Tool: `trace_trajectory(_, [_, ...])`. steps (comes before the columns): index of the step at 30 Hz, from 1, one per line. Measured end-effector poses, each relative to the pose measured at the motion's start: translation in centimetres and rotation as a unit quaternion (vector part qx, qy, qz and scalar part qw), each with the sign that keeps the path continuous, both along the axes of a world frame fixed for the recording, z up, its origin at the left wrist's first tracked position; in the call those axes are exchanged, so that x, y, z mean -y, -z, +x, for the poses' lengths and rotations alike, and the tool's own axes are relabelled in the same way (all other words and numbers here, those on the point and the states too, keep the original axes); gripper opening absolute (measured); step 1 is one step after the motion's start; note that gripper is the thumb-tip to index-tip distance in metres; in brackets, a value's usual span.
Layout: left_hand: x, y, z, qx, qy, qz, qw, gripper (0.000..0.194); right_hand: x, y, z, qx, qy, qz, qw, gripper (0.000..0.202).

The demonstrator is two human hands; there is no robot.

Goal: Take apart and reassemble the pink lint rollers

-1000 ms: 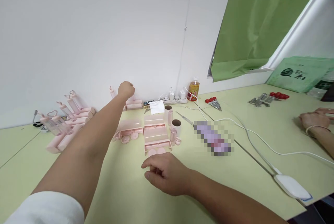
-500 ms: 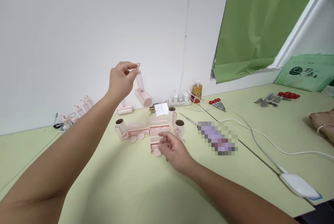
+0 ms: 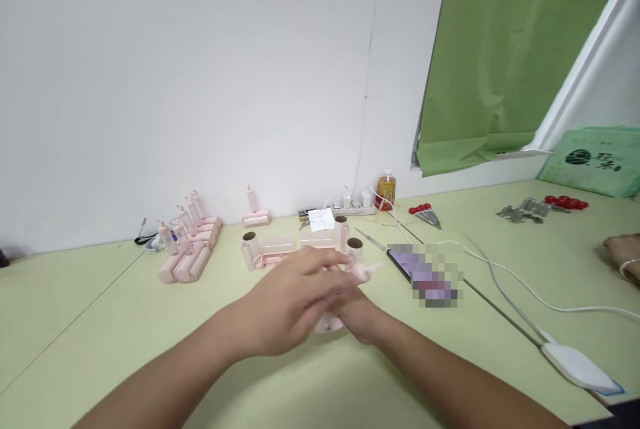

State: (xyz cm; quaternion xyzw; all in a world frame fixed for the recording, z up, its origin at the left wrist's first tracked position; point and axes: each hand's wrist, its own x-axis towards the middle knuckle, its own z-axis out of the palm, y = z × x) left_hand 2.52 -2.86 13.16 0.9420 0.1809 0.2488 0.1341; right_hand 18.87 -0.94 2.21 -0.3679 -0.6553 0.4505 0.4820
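Note:
My left hand (image 3: 300, 292) crosses over my right hand (image 3: 357, 314) above the near part of the table. Between them is a pink lint roller (image 3: 329, 323), largely covered by my fingers. Its pale pink end (image 3: 369, 271) sticks out past my left fingertips. Both hands are closed around it, though the right fingers are mostly hidden. Just behind stand sticky-paper rolls with brown cardboard cores (image 3: 249, 242) and open pink cases (image 3: 274, 258), partly blocked from sight by my left hand.
Several pink lint rollers (image 3: 194, 262) with upright handles stand at left, another (image 3: 256, 217) by the wall. Around are a power strip (image 3: 350, 209), a bottle (image 3: 386, 190), a phone (image 3: 425, 275), white cables, red-handled tools (image 3: 425, 214) and another person's hand (image 3: 623, 249).
My left hand has come down and right from its raised position, bringing the lint roller to my right hand. The view has shifted, showing more of the rollers at left.

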Motion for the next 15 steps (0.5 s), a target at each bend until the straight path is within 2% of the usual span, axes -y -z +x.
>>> trace_trajectory(1, [-0.5, 1.3, -0.7, 0.071, -0.068, -0.024, 0.995, 0.032, -0.1, 0.1, 0.0, -0.026, -0.004, -0.022, 0.999, 0.055])
trace_trajectory(2, [-1.0, 2.9, -1.3, 0.142, -0.145, -0.064, 0.977, 0.026, -0.1, 0.2, 0.0, -0.065, -0.016, -0.045, 0.997, 0.063])
trace_trajectory(3, [-1.5, 4.5, -1.8, 0.192, -0.224, -0.122, 0.948, 0.023, -0.2, 0.2, 0.0, -0.105, -0.027, -0.060, 0.992, 0.070])
trace_trajectory(4, [-1.9, 6.2, -2.1, 0.221, -0.266, -0.189, 0.919, 0.023, -0.2, 0.2, 0.0, -0.139, -0.032, -0.065, 0.988, 0.073])
trace_trajectory(5, [-2.0, 7.7, -2.1, 0.224, -0.260, -0.262, 0.902, 0.026, -0.1, 0.3, 0.0, -0.163, -0.037, -0.063, 0.984, 0.074])
trace_trajectory(6, [-2.0, 9.1, -2.0, 0.202, -0.217, -0.338, 0.893, 0.030, 0.0, 0.3, -0.1, -0.180, -0.046, -0.065, 0.980, 0.075])
trace_trajectory(7, [-1.9, 10.2, -1.6, 0.172, -0.150, -0.411, 0.883, 0.034, 0.2, 0.4, -0.2, -0.192, -0.055, -0.070, 0.977, 0.075])
trace_trajectory(9, [-1.5, 11.6, -0.7, 0.185, -0.046, -0.497, 0.847, 0.041, 0.5, 0.5, -0.4, -0.197, -0.065, -0.086, 0.974, 0.075])
trace_trajectory(10, [-1.3, 11.9, -0.2, 0.208, -0.018, -0.521, 0.828, 0.044, 0.6, 0.6, -0.5, -0.195, -0.065, -0.091, 0.974, 0.076])
trace_trajectory(12, [-1.2, 12.1, 0.5, 0.251, -0.008, -0.538, 0.804, 0.047, 0.8, 0.6, -0.4, -0.197, -0.063, -0.088, 0.974, 0.078])
trace_trajectory(15, [-1.9, 11.7, 0.2, 0.280, -0.037, -0.523, 0.804, 0.046, 0.6, 0.4, 0.1, -0.214, -0.039, -0.064, 0.974, 0.079])
